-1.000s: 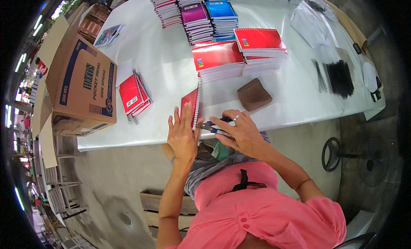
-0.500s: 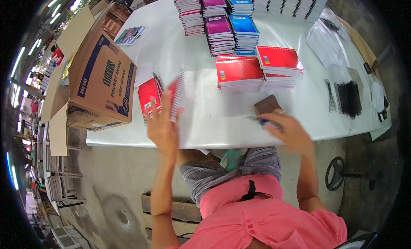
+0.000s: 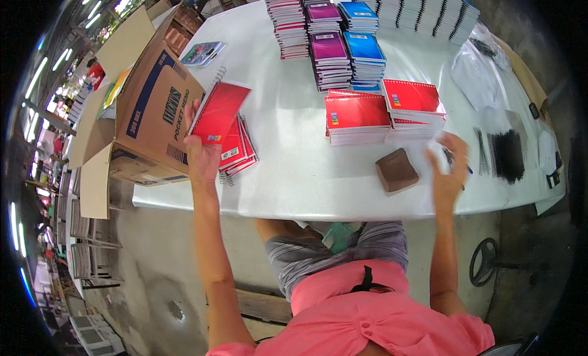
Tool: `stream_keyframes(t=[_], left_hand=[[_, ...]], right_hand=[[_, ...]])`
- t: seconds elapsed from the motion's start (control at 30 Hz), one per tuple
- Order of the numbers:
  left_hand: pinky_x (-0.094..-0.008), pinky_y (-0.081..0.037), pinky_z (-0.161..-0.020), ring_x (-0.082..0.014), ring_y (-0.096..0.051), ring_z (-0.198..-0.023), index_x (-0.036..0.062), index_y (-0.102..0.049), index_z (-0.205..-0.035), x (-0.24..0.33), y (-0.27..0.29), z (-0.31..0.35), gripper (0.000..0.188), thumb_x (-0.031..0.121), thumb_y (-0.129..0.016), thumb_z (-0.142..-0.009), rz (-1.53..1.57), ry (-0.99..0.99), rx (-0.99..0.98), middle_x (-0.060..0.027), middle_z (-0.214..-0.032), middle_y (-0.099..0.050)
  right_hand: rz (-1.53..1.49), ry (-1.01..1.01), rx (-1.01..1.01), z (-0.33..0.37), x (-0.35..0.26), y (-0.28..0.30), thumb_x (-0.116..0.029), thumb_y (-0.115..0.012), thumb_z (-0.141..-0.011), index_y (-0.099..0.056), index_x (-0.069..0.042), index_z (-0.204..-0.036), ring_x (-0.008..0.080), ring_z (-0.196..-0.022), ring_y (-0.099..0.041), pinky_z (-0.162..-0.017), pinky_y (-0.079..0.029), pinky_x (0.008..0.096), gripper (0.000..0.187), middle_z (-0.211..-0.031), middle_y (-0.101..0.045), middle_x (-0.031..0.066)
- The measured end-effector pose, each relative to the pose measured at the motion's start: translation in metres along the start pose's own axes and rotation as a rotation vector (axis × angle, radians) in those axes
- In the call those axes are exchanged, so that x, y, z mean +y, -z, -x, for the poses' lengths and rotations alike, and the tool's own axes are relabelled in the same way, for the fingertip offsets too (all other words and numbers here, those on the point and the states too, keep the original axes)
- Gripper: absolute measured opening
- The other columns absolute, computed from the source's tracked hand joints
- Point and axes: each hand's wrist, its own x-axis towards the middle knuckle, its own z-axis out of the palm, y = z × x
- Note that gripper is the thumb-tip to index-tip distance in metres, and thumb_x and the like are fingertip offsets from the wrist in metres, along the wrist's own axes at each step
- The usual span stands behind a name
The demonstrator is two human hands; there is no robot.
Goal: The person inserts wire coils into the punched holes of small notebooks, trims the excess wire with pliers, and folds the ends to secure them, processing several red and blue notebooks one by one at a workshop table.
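Note:
My left hand [image 3: 199,151] grips a red spiral notebook [image 3: 222,111] by its lower left edge, raised beside the cardboard box. A length of its wire coil [image 3: 218,74] sticks out past the top corner. Just under it, several red spiral notebooks [image 3: 240,149] lie in a loose pile on the table. My right hand [image 3: 450,169] is closed around a small blue-handled tool [image 3: 469,170], blurred by motion; something pale also shows at the fingers. The brown block [image 3: 397,170] lies to the left of that hand, apart from it.
The open cardboard box [image 3: 156,117] stands at the left. Red notebook stacks [image 3: 358,120] sit mid-table, with purple [image 3: 331,62] and blue notebook stacks [image 3: 365,53] behind. Black wire coils [image 3: 507,157] and a clear plastic bag [image 3: 474,80] lie at the right.
My left hand has moved left and turned the red notebook face up. My right hand has moved right, away from the brown block, still with the tool. The whole view has shifted slightly.

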Motion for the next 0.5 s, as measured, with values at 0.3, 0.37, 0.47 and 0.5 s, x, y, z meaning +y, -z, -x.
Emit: stream_keyframes(t=[0.3,0.37,0.47,0.5], left_hand=[[-0.0597,-0.024,-0.117,-0.0427,-0.025,-0.142,0.0354,-0.042,-0.144,0.001,0.012,0.015,0.071,0.049,-0.067,-0.079,0.358,0.103,-0.249,0.0019,-0.156,-0.029],[-0.0583,-0.025,-0.116,-0.0359,-0.027,-0.142,0.0313,-0.041,-0.145,0.015,0.034,0.005,0.066,0.052,-0.059,-0.085,0.204,0.135,-0.079,0.0001,-0.157,-0.03],[-0.0482,-0.026,-0.115,-0.021,-0.032,-0.142,0.0205,-0.037,-0.15,0.012,0.061,-0.002,0.06,0.052,-0.043,-0.099,0.076,0.231,0.053,-0.0035,-0.158,-0.028],[-0.0421,-0.028,-0.114,-0.0203,-0.034,-0.14,0.0184,-0.038,-0.15,-0.001,0.047,-0.005,0.058,0.045,-0.048,-0.099,-0.268,0.393,0.146,-0.0045,-0.157,-0.031]], right_hand=[[-0.957,-0.267,-1.14,-0.012,-0.149,-0.224,-0.005,-0.071,-0.083,-0.06,-0.001,-0.125,0.0201,-0.108,-0.06,-0.092,-0.049,0.0296,0.043,-0.12,-0.064,0.013],[-0.752,0.09,-0.827,-0.012,-0.174,-0.245,-0.001,-0.068,-0.08,-0.068,-0.001,-0.108,0.0246,-0.105,-0.064,-0.079,-0.054,0.0338,0.029,-0.109,-0.068,0.0099],[-0.53,0.799,-0.273,-0.007,-0.158,-0.303,0.004,-0.063,-0.076,-0.068,-0.001,-0.107,0.0283,-0.105,-0.063,-0.081,-0.055,0.0329,0.032,-0.114,-0.067,0.0112],[-0.352,0.777,-0.401,-0.002,-0.135,-0.312,0.003,-0.06,-0.075,-0.068,-0.004,-0.105,0.0297,-0.106,-0.061,-0.094,-0.05,0.0394,0.032,-0.115,-0.066,0.0112]])
